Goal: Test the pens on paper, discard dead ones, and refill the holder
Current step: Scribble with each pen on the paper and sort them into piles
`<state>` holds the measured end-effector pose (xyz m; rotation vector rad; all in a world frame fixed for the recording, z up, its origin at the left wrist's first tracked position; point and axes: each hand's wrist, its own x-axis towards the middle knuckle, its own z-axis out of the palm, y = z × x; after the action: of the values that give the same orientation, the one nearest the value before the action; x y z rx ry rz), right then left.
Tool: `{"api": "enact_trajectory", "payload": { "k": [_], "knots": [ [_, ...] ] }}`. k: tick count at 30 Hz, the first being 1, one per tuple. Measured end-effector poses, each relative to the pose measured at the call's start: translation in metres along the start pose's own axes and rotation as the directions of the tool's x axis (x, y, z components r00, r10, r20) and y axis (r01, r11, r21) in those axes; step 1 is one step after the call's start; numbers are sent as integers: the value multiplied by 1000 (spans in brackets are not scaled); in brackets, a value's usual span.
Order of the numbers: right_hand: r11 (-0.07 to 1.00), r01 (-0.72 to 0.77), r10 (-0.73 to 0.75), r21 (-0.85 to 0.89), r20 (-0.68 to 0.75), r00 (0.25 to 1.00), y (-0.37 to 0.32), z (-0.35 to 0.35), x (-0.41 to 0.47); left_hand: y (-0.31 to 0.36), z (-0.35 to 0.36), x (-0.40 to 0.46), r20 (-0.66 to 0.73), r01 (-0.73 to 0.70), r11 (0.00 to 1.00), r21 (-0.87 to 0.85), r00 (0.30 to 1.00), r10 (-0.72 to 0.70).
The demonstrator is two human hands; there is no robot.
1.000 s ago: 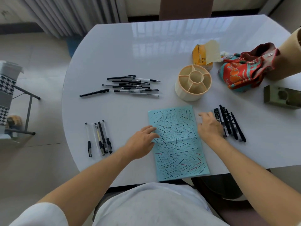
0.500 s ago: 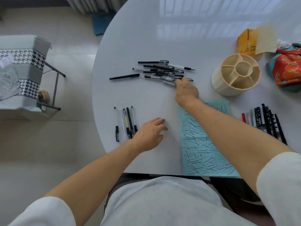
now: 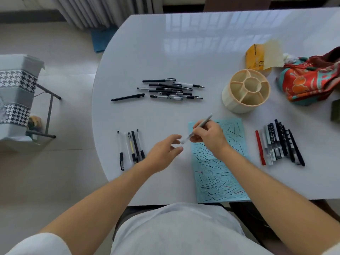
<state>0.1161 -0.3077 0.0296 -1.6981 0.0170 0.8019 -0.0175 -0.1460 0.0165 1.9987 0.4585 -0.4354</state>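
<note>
Row of four pens: on the worktop, left of both grips.
Left grip: open, fingers spread beside the pen's cap end.
Pen: tilted, above the paper's corner.
Right grip: closed around the pen.
Holder: beyond, to the right.

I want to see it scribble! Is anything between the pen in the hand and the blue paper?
Nothing visible. The right hand holds the pen over the blue paper's left edge; the left hand, fingers spread, reaches toward the pen's lower end.
</note>
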Motion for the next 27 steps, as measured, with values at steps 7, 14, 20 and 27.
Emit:
{"api": "enact_trajectory", "payload": {
  "k": [7, 14, 20, 27],
  "knots": [
    [974, -97, 71, 206, 130, 989, 41, -20, -44, 18, 29, -1, 105, -64, 995, 79, 993, 55],
    [982, -77, 92, 175, -76, 993, 53, -30, -56, 37, 54, 1, 32, -117, 949, 291, 993, 113],
    [970, -67, 129, 234, -261, 957, 45, -58, -36, 35, 61, 5, -41, -123, 882, 455, 987, 158],
    [997, 44, -57, -57, -250, 967, 39, -59, -10, 22, 65, 10, -3, -268, 835, 480, 952, 307]
  ]
}}
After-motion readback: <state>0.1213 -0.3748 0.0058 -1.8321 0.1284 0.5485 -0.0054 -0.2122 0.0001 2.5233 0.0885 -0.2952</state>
